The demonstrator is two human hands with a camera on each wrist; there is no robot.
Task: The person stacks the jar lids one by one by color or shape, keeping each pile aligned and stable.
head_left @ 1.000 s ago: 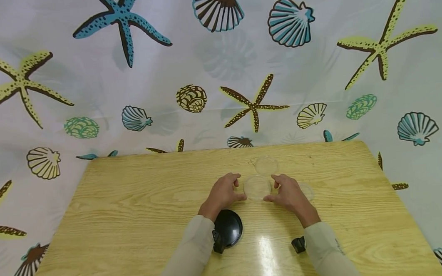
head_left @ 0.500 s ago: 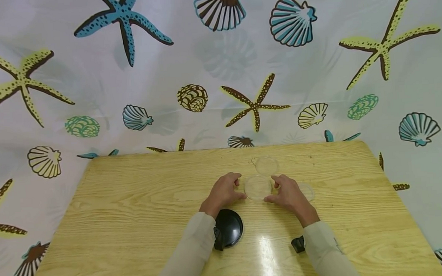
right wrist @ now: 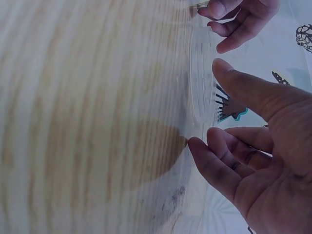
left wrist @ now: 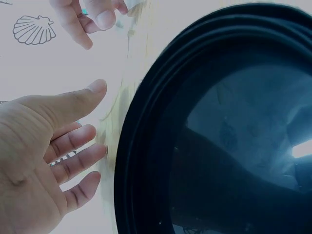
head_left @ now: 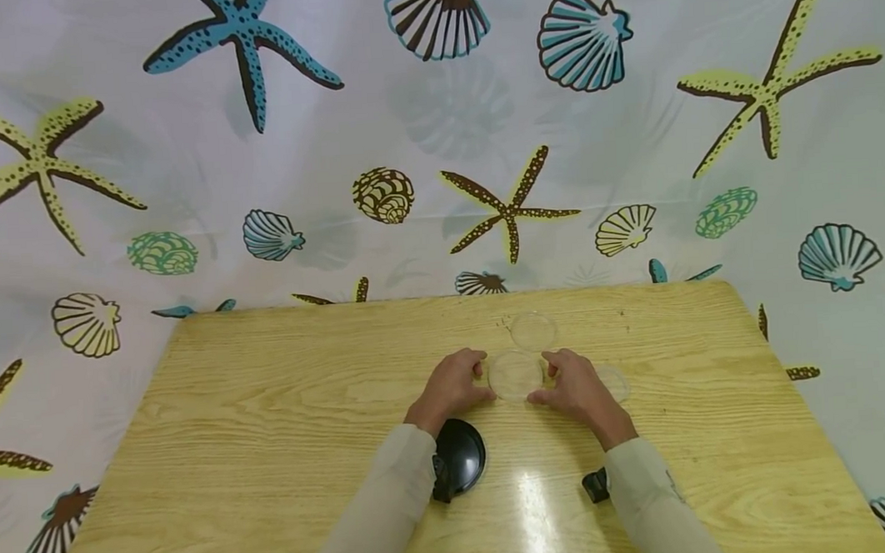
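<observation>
A clear petri dish (head_left: 515, 377) lies flat on the wooden table between both hands; the right wrist view catches the dish (right wrist: 201, 78) edge-on, with a low ridged wall. My left hand (head_left: 454, 383) rests to its left, thumb and fingers spread in a loose curve beside the rim. To the right, my right hand (head_left: 573, 387) mirrors it, its thumb and fingertips near the rim with nothing gripped. Whether any fingertip touches the rim I cannot tell. Below the left wrist sits a glossy black round piece with a stepped rim (left wrist: 234, 122).
Another clear round dish or lid (head_left: 534, 331) lies just behind, and a third clear one (head_left: 613, 383) is partly hidden by the right hand. The wooden table (head_left: 269, 402) meets a white curtain (head_left: 316, 166) printed with shells and starfish.
My left hand has shifted very slightly to the right, closer to the dish. The right hand and the dishes stay where they were.
</observation>
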